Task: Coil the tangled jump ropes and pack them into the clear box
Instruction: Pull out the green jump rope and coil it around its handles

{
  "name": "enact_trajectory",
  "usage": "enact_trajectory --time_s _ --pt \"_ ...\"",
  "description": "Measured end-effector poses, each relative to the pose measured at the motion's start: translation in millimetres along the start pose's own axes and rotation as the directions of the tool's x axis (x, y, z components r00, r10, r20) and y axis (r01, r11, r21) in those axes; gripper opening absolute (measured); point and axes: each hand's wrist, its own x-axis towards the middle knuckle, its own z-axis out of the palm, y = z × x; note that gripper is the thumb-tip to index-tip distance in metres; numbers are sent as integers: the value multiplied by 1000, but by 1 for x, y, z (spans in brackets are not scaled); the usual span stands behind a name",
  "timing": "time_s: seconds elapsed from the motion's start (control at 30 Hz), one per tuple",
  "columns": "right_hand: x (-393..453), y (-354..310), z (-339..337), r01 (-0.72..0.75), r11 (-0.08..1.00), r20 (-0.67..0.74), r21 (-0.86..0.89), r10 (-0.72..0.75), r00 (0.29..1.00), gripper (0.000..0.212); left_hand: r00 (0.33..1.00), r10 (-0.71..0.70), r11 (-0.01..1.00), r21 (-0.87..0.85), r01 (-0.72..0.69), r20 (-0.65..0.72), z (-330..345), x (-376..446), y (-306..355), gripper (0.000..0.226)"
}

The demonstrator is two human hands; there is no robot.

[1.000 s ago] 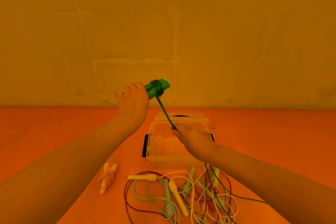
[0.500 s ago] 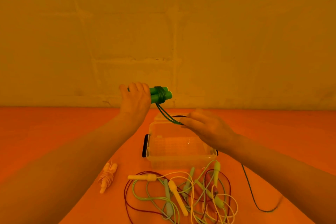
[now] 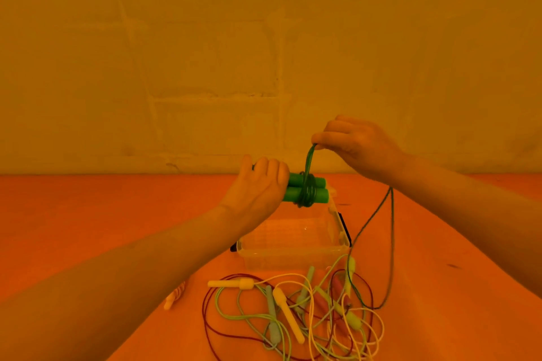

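Observation:
My left hand (image 3: pixel 258 184) grips the two green handles (image 3: pixel 316 192) of a jump rope, held level above the clear box (image 3: pixel 293 252). Several turns of green cord wrap around the handles. My right hand (image 3: pixel 357 143) pinches the green cord (image 3: pixel 309 155) straight above the handles; from it the slack (image 3: pixel 391 243) hangs down to the table on the right. The open clear box sits on the orange table, with nothing visible inside. A tangle of jump ropes (image 3: pixel 308 311) with yellow, pale green and pink handles lies in front of the box.
A coiled rope with light handles (image 3: pixel 174 296) lies at the left, partly hidden by my left forearm. A dark object (image 3: pixel 344 227) peeks out at both sides of the box. A wall rises behind the orange table.
My right hand rose from beside the box to above the handles, pulling the green cord up and over them. My left hand lowered slightly and moved right with the handles.

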Motion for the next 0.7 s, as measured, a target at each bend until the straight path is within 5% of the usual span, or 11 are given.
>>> enact_trajectory --time_s 0.1,0.27,0.7 --pt "2 3 3 -14 999 27 37 13 1000 53 998 54 998 -30 -53 35 0 -1 0 19" --pt "13 -4 6 103 993 95 -49 -98 991 27 987 106 994 -41 -101 124 3 -3 5 23" --pt "-7 -7 22 -249 960 359 130 188 914 32 983 173 963 -220 -157 53 -4 -7 -2 27"
